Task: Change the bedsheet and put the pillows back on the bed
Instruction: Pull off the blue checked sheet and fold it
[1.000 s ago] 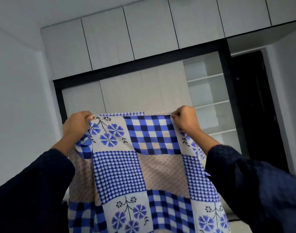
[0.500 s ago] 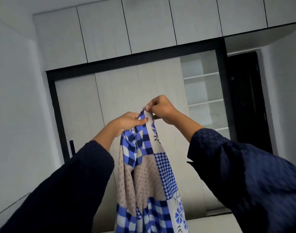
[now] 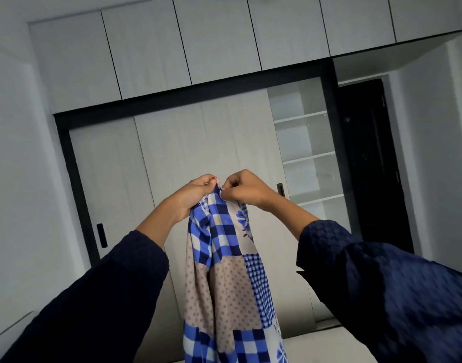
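At far left, a closed wardrobe door (image 3: 111, 184) forms the backdrop. The left hand (image 3: 198, 195) is raised before it, fingers curled round a bunched top edge of the bedsheet (image 3: 224, 271). The bedsheet, a blue-check and dotted patchwork, hangs gathered in a narrow column from the two hands, its lower end running out of view at the bottom. The right hand (image 3: 246, 188), touching the left, pinches the same top edge between thumb and fingertips. Further right stand open shelves (image 3: 308, 158) and a dark doorway (image 3: 368, 166). A pale surface (image 3: 324, 344) below is probably the bed. Risk noted: the right-hand pinch takes little cloth, so the hanging weight could pull that corner free. With the layers bunched, edges may be matched wrongly, leaving a skewed fold or spread.
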